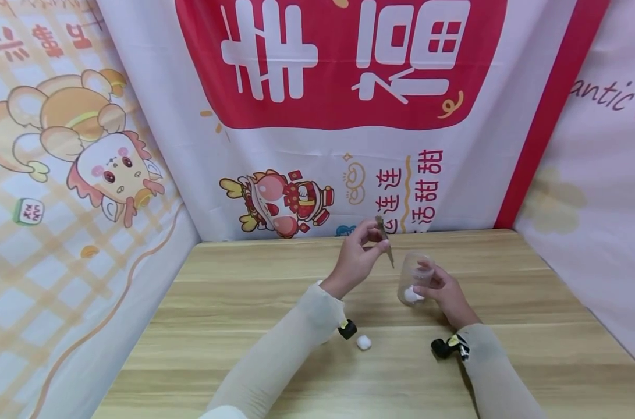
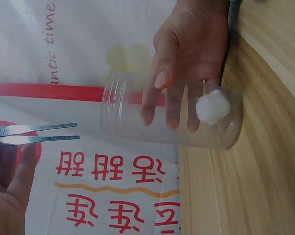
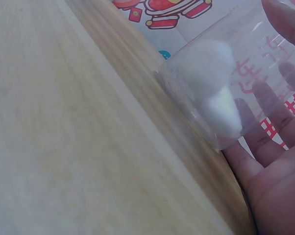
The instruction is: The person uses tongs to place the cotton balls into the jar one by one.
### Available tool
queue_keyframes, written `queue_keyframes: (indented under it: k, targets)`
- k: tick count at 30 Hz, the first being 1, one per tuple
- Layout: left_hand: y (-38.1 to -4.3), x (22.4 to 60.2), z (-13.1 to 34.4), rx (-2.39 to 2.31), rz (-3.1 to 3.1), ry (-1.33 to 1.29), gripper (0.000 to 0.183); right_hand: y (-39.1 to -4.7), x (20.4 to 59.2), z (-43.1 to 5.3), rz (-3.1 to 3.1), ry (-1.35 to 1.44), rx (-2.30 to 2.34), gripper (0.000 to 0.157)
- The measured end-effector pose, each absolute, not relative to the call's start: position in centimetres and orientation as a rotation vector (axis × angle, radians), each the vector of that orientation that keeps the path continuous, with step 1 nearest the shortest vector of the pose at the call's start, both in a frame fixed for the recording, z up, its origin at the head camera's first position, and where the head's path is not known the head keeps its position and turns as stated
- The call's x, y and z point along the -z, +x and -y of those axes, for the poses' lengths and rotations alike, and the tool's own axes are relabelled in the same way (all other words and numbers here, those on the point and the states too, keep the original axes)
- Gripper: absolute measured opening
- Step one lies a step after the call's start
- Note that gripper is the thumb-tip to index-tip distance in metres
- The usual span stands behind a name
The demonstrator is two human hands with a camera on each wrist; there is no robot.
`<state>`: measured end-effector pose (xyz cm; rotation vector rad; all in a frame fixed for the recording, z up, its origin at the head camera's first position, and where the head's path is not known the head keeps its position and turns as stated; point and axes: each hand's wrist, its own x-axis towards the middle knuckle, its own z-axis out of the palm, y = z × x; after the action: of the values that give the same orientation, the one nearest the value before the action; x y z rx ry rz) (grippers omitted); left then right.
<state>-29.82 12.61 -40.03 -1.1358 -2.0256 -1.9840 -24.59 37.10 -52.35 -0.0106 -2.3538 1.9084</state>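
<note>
Metal tweezers (image 2: 37,134) are pinched in my left hand (image 1: 356,256), their two tips apart with nothing between them. They point down toward the mouth of a clear plastic jar (image 1: 407,273). My right hand (image 1: 445,294) holds this jar from its right side, thumb and fingers round its wall. The jar stands upright at the tabletop, without a lid. White cotton balls (image 3: 211,73) lie together at its bottom, two of them showing in the right wrist view. One more cotton ball (image 1: 364,342) lies on the table, nearer to me, between my forearms.
The wood-grain table (image 1: 233,291) meets a printed cloth backdrop (image 1: 307,151) just beyond my hands. Patterned cloth walls (image 1: 81,244) rise at both sides. Small black wrist cameras (image 1: 347,329) stick out from both sleeves near the tabletop.
</note>
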Motion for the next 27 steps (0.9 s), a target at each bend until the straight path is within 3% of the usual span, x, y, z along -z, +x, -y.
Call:
queue_keyframes:
  k: [27]
  targets:
    - [-28.5,41.5,-9.1,2.001,2.065,-1.130,0.024,-24.5,52.4,-37.2,2.362,0.017,-1.922,0.072]
